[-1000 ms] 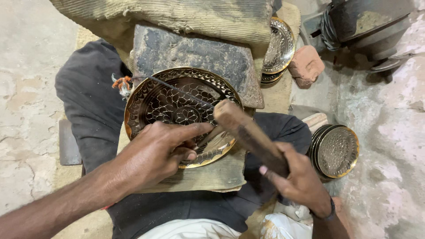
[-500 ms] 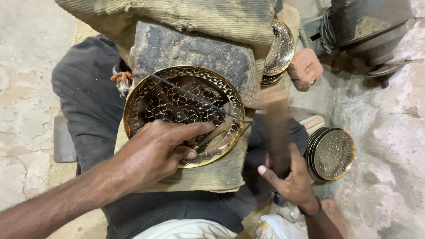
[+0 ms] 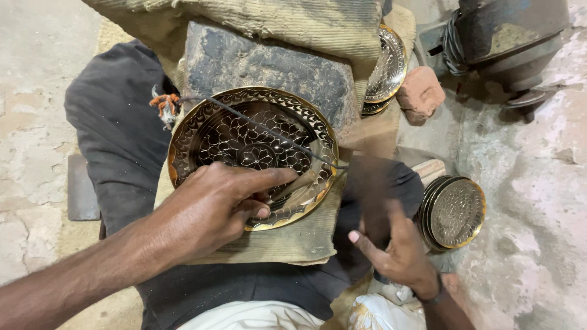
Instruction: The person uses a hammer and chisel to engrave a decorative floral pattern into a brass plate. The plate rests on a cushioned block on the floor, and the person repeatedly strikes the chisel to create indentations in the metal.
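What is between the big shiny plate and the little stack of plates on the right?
In the head view, between the engraved brass plate and the stack of small plates sits the right hand, swinging a blurred wooden mallet over dark cloth.

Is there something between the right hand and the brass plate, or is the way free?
Nothing solid lies between them. The right hand hangs beside the brass plate, gripping a motion-blurred mallet. Only the thin chisel held by the left hand rests on the plate's rim there.

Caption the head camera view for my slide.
Left hand holds a thin chisel on an engraved round brass plate; right hand swings a blurred mallet.
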